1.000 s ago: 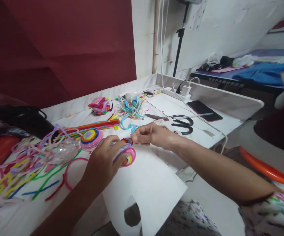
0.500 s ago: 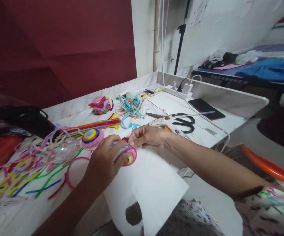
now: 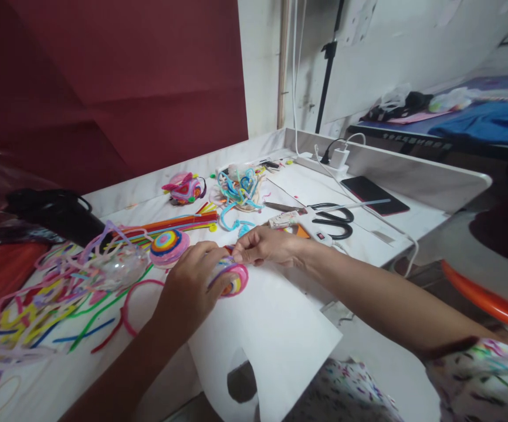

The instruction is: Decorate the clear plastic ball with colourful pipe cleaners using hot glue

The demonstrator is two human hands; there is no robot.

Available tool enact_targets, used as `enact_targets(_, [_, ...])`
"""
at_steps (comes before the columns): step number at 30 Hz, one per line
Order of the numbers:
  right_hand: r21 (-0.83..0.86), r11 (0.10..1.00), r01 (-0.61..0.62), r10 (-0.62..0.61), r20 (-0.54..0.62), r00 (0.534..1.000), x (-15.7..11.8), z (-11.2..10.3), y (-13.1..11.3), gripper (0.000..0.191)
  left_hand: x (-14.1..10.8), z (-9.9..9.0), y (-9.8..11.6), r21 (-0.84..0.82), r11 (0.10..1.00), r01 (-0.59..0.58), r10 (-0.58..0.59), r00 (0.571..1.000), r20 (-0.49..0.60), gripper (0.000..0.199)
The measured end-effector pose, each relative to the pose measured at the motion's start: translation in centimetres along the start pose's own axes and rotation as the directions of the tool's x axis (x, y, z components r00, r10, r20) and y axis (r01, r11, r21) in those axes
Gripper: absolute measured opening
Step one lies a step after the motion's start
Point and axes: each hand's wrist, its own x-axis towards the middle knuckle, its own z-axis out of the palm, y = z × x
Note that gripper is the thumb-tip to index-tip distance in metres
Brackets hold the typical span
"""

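My left hand [image 3: 197, 271] is wrapped around a clear ball [image 3: 235, 280] partly covered in coiled pink, yellow and orange pipe cleaner. At the ball's upper right side, my right hand [image 3: 266, 246] has thumb and forefinger pinched together; what they grip is too small to make out. Just left of my left hand lies a second round piece [image 3: 168, 247] with coiled rainbow rings on pink. Both hands are over a white sheet [image 3: 275, 328] with a dark hole, hanging over the table's front edge.
Loose pipe cleaners [image 3: 78, 337] and a clear plastic ball [image 3: 122, 266] cover the left. Behind lie a coiled pink piece [image 3: 185, 189] and a blue tangle [image 3: 240, 186]. Scissors [image 3: 333, 218], a glue gun [image 3: 319, 234], a phone [image 3: 375, 195] and a power strip [image 3: 322, 166] are on the right.
The view has shifted slightly, so everything sits a little further right. Both hands keep nearly the same grip on the ball.
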Motion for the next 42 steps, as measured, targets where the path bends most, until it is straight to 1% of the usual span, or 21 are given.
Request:
enact_targets(5, [-0.029, 0.999, 0.027, -0.027, 0.013, 1.0, 0.2, -0.3, 0.4, 0.023, 0.0, 0.1, -0.3, -0.02, 0.999, 0.032, -0.032, 0.999, -0.027, 0.021])
enact_targets(9, [-0.045, 0.999, 0.023, -0.023, -0.001, 1.0, 0.2, -0.4, 0.4, 0.033, 0.1, -0.1, -0.5, -0.037, 0.999, 0.02, -0.022, 0.999, -0.04, 0.025])
enact_targets(13, [-0.033, 0.999, 0.024, -0.024, -0.013, 1.0, 0.2, -0.5, 0.6, 0.038, 0.1, -0.4, -0.5, 0.001, 1.0, -0.006, 0.006, 0.998, -0.06, 0.022])
enact_targets(17, [-0.017, 0.999, 0.034, -0.034, -0.016, 0.999, 0.2, -0.6, 0.9, 0.039, 0.1, -0.5, -0.6, -0.009, 1.0, 0.008, -0.009, 0.998, -0.054, 0.017])
enact_targets(19, [-0.01, 0.999, 0.037, -0.038, -0.016, 0.999, 0.2, -0.5, 1.0, 0.038, 0.1, -0.6, -0.9, -0.046, 0.999, 0.01, -0.011, 0.999, -0.032, 0.017])
enact_targets(21, [-0.003, 0.999, 0.04, -0.04, -0.017, 0.999, 0.0, -0.4, 0.9, 0.036, 0.4, -0.8, -1.2, -0.116, 0.993, 0.024, -0.025, 1.0, -0.006, 0.019])
enact_targets(22, [0.0, 0.999, 0.04, -0.04, -0.015, 0.999, 0.0, -0.2, 0.8, 0.035, 0.5, -0.9, -1.4, -0.162, 0.986, 0.048, -0.047, 0.999, 0.013, 0.021])
enact_targets(24, [0.006, 0.999, 0.041, -0.041, -0.009, 0.999, -0.1, -0.1, 0.7, 0.033, 0.9, -1.3, -1.7, -0.259, 0.957, 0.131, -0.117, 0.991, 0.069, 0.02])
enact_targets(26, [0.009, 0.999, 0.041, -0.041, -0.001, 0.999, -0.1, 0.1, 0.6, 0.031, 1.4, -1.6, -2.0, -0.336, 0.912, 0.233, -0.191, 0.969, 0.155, 0.017])
enact_targets(29, [0.009, 0.999, 0.043, -0.043, 0.007, 0.999, -0.2, 0.1, 0.6, 0.03, 2.0, -2.1, -2.3, -0.437, 0.816, 0.378, -0.264, 0.917, 0.3, 0.014])
enact_targets(32, [0.007, 0.999, 0.048, -0.049, 0.008, 0.999, -0.2, 0.2, 0.6, 0.022, 2.4, -2.3, -2.5, -0.535, 0.666, 0.521, -0.341, 0.85, 0.403, 0.014])
enact_targets(34, [0.006, 0.999, 0.051, -0.051, 0.011, 0.999, -0.3, 0.2, 0.6, 0.017, 2.6, -2.5, -2.6, -0.55, 0.577, 0.604, -0.393, 0.796, 0.461, 0.016])
enact_targets(35, [0.005, 0.999, 0.052, -0.052, 0.014, 0.999, -0.3, 0.3, 0.5, 0.015, 2.7, -2.6, -2.6, -0.537, 0.548, 0.641, -0.413, 0.766, 0.493, 0.017])
enact_targets(37, [0.003, 0.998, 0.055, -0.055, 0.023, 0.998, -0.4, 0.3, 0.6, 0.013, 2.8, -2.8, -2.8, -0.5, 0.515, 0.696, -0.437, 0.715, 0.546, 0.018])
enact_targets(38, [0.003, 0.998, 0.057, -0.058, 0.026, 0.998, -0.3, 0.4, 0.6, 0.012, 2.9, -2.9, -2.9, -0.486, 0.507, 0.712, -0.443, 0.699, 0.562, 0.019])
enact_targets(39, [0.002, 0.998, 0.06, -0.06, 0.029, 0.998, -0.3, 0.4, 0.7, 0.012, 2.9, -3.0, -3.0, -0.479, 0.503, 0.72, -0.443, 0.69, 0.572, 0.02])
enact_targets(42, [0.003, 0.998, 0.067, -0.067, 0.034, 0.997, -0.3, 0.4, 0.8, 0.011, 3.1, -3.1, -3.4, -0.477, 0.509, 0.716, -0.418, 0.691, 0.59, 0.023])
